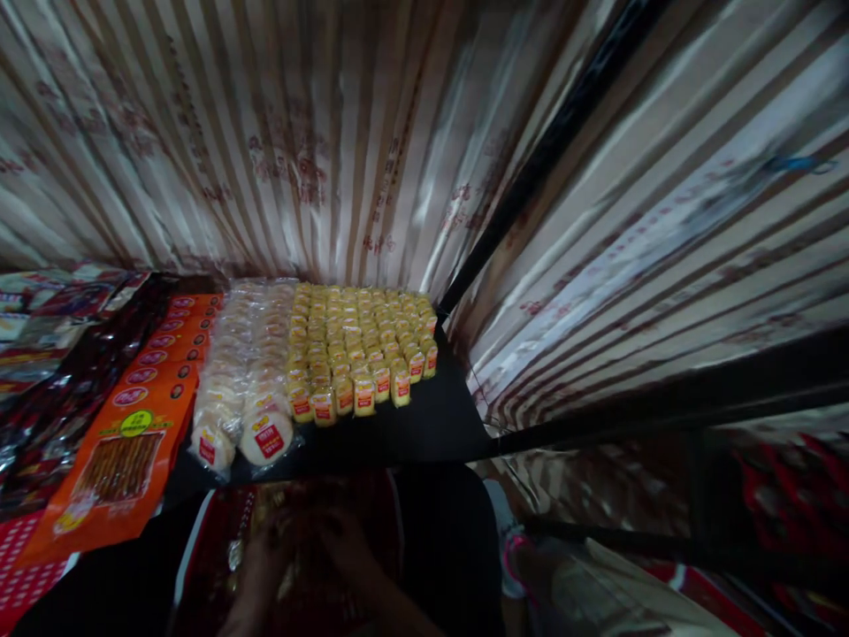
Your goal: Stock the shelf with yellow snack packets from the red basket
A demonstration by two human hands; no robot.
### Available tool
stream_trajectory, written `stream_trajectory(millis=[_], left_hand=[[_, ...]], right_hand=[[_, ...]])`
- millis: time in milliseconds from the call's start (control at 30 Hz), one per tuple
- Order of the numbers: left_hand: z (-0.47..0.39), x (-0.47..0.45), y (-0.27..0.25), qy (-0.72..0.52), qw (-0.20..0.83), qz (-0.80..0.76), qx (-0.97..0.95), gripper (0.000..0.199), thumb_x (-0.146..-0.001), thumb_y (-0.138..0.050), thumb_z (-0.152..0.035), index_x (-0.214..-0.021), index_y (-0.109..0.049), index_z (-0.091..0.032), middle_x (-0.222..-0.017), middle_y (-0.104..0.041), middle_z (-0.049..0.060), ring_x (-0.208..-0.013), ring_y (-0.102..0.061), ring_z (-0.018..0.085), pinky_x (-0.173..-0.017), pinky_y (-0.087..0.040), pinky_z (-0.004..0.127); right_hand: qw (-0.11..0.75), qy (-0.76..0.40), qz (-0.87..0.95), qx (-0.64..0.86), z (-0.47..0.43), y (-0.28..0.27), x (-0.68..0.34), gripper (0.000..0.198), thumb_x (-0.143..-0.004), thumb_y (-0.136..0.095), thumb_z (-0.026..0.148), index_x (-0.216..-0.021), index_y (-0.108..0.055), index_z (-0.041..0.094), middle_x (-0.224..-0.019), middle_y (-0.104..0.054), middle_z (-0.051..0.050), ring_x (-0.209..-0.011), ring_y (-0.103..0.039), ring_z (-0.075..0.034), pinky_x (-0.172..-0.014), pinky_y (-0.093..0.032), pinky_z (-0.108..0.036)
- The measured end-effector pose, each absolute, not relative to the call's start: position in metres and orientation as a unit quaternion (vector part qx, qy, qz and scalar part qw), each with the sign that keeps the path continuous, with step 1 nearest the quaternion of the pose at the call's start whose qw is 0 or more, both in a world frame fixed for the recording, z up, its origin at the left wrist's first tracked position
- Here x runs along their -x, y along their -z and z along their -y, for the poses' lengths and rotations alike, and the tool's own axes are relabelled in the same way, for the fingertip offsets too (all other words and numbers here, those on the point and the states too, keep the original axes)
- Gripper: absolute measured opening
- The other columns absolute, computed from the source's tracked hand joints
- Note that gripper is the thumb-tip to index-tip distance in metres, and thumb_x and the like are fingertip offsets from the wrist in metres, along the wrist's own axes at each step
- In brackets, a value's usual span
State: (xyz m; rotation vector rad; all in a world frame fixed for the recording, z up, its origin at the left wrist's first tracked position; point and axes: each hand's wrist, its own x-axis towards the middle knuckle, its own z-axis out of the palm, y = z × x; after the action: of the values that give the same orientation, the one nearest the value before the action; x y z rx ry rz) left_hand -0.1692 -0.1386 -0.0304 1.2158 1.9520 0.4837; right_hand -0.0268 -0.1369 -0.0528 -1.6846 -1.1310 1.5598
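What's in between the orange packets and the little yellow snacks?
In the head view, two rows of clear-wrapped, round white snacks lie between the orange packets and the little yellow snacks.

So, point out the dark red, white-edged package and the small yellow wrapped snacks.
Dark red, white-edged package (pixel 315 584): head view, its dim middle surface.
Small yellow wrapped snacks (pixel 355 343): head view, a top within the middle rows.

Dark red bag (pixel 209 557), bright orange packets (pixel 139 398)
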Motion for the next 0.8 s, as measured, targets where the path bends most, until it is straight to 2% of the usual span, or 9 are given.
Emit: stream_trajectory(millis=[100,200,300,433,567,700,800], left_hand=[[0.146,0.158,0.012,-0.235,0.373,-0.714,-0.543,0.033,-0.080,-0.041,-0.036,-0.103,-0.059,-0.020,-0.108,-0.066,0.006,-0.105,-0.060,0.021,-0.087,-0.049,0.031],[0.141,0.149,-0.025,-0.239,0.348,-0.662,-0.619,0.040,-0.080,-0.045,-0.038,-0.115,-0.054,-0.021,-0.120,-0.060,0.006,-0.112,-0.056,0.022,-0.093,-0.047,0.035],[0.124,0.137,-0.072,-0.244,0.339,-0.632,-0.653,0.042,-0.080,-0.048,-0.037,-0.120,-0.051,-0.022,-0.118,-0.062,0.005,-0.108,-0.058,0.021,-0.090,-0.048,0.033],[0.081,0.113,-0.127,-0.272,0.325,-0.582,-0.694,0.032,-0.081,-0.049,-0.036,-0.109,-0.056,-0.021,-0.103,-0.067,0.004,-0.091,-0.064,0.019,-0.080,-0.052,0.032],[0.031,0.074,-0.171,-0.322,0.282,-0.458,-0.779,0.030,-0.083,-0.049,-0.027,-0.111,-0.058,-0.023,-0.108,-0.064,0.004,-0.098,-0.060,0.017,-0.087,-0.049,0.032],[-0.020,0.020,-0.205,-0.330,0.261,-0.388,-0.820,0.031,-0.079,-0.053,-0.017,-0.109,-0.061,-0.023,-0.107,-0.063,0.003,-0.100,-0.058,0.015,-0.089,-0.047,0.029],[-0.060,-0.022,-0.212,-0.338,0.253,-0.393,-0.817,0.031,-0.078,-0.052,-0.013,-0.106,-0.063,-0.020,-0.106,-0.063,0.005,-0.100,-0.058,0.016,-0.089,-0.047,0.029]], right_hand=[[0.261,-0.569,0.465,0.625,0.141,0.022,0.009,0.031,-0.075,-0.046,0.014,-0.100,-0.065,0.016,-0.106,-0.066,-0.009,-0.101,-0.059,-0.021,-0.091,-0.042,-0.034],[0.219,-0.532,0.563,0.594,0.137,-0.019,-0.011,0.029,-0.074,-0.047,0.011,-0.094,-0.068,0.017,-0.098,-0.067,-0.008,-0.095,-0.060,-0.021,-0.088,-0.044,-0.034],[0.271,-0.447,0.631,0.573,0.128,-0.057,-0.029,0.027,-0.075,-0.050,0.012,-0.093,-0.068,0.021,-0.104,-0.063,-0.007,-0.099,-0.057,-0.019,-0.088,-0.044,-0.032],[0.370,-0.331,0.650,0.575,0.114,-0.093,-0.047,0.025,-0.082,-0.043,0.015,-0.089,-0.066,0.020,-0.105,-0.059,-0.008,-0.099,-0.056,-0.017,-0.089,-0.045,-0.031],[0.444,-0.205,0.646,0.586,0.095,-0.115,-0.065,0.024,-0.086,-0.043,0.021,-0.103,-0.060,0.022,-0.117,-0.053,-0.009,-0.112,-0.050,-0.019,-0.096,-0.042,-0.035],[0.494,-0.117,0.603,0.615,0.064,-0.129,-0.092,0.029,-0.087,-0.042,0.025,-0.113,-0.054,0.020,-0.131,-0.043,-0.013,-0.119,-0.045,-0.021,-0.092,-0.046,-0.038],[0.496,-0.027,0.581,0.644,0.033,-0.132,-0.117,0.033,-0.086,-0.042,0.026,-0.115,-0.054,0.017,-0.138,-0.037,-0.014,-0.128,-0.035,-0.026,-0.101,-0.035,-0.049]])
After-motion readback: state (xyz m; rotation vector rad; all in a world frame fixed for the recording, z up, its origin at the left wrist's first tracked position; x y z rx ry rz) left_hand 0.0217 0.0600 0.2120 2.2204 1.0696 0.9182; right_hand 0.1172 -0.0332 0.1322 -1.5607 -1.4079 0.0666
